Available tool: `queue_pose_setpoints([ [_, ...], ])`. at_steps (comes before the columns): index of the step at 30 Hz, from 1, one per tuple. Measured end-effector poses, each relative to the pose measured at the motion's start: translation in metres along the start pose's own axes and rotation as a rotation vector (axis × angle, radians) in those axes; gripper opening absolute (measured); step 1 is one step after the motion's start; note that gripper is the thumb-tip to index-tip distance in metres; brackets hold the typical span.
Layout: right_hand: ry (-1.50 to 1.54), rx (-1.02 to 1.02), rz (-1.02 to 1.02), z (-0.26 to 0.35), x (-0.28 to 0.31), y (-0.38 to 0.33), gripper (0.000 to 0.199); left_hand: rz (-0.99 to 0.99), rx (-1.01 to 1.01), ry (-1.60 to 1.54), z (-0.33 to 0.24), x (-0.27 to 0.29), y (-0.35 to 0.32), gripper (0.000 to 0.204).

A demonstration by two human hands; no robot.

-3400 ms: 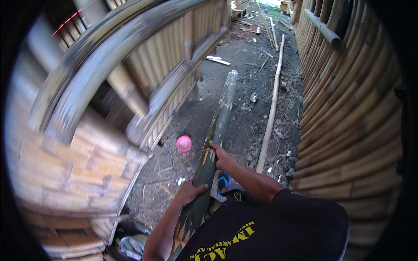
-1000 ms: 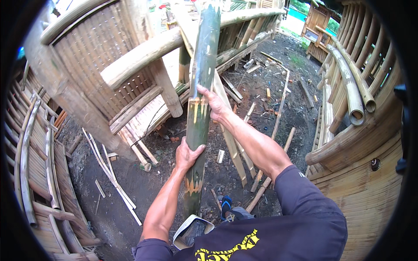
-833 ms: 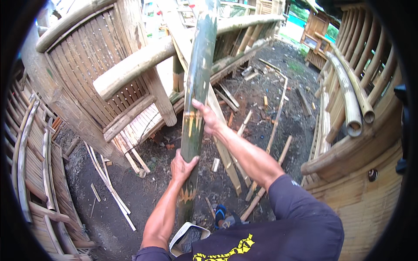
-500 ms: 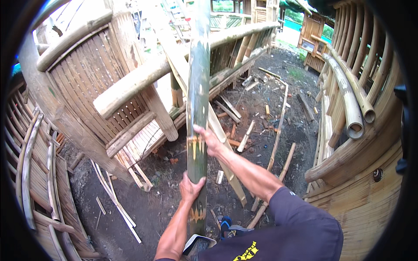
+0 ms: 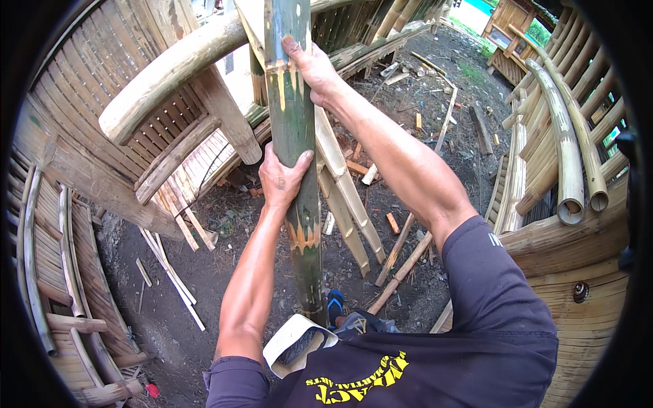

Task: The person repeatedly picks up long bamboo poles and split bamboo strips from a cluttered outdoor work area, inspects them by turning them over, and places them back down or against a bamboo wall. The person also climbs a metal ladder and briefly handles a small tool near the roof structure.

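A thick green bamboo pole stands nearly upright in front of me, with pale scraped patches at its nodes. My right hand is wrapped around its upper part beside a node, thumb on the near face. Lower down, my left hand grips the pole from its left side. The pole's lower end is close to my foot in a blue sandal, and its upper end leaves the view. By my waist is a white open-topped container with something dark inside.
Long split bamboo strips lean behind the pole. A bamboo bench with a thick rounded armrest stands left. Cut bamboo poles rest on slatted bamboo furniture at right. Wood scraps litter the dirt ground.
The pole has risen relative to the surroundings, with both hands raised along with it. My view has tilted downward, showing more of my shirt and the white container.
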State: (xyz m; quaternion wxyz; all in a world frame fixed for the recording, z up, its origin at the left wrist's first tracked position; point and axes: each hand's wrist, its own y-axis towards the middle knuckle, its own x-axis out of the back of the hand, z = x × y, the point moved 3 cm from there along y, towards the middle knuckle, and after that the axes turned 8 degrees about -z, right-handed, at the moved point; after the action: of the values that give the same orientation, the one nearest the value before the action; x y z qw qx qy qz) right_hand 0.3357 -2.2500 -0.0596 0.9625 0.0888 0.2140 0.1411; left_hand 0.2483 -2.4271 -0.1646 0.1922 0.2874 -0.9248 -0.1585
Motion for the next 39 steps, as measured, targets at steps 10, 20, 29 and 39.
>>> queue_pose_setpoints([
  [10,-0.157,0.147,-0.099,0.016,0.005,0.064,0.083,-0.007,0.01,-0.22,0.013,-0.05,0.065,0.057],
  [20,-0.298,0.226,-0.221,0.083,0.058,0.1,0.088,0.286,0.098,-0.578,-0.021,-0.136,0.105,0.065],
  [29,-0.566,0.399,-0.303,0.133,0.113,0.148,0.076,0.278,-0.099,-0.517,-0.056,-0.235,0.144,0.083],
  [39,-0.478,0.377,-0.101,0.07,0.151,0.174,0.096,0.158,-0.089,-0.458,-0.002,-0.29,0.141,0.076],
])
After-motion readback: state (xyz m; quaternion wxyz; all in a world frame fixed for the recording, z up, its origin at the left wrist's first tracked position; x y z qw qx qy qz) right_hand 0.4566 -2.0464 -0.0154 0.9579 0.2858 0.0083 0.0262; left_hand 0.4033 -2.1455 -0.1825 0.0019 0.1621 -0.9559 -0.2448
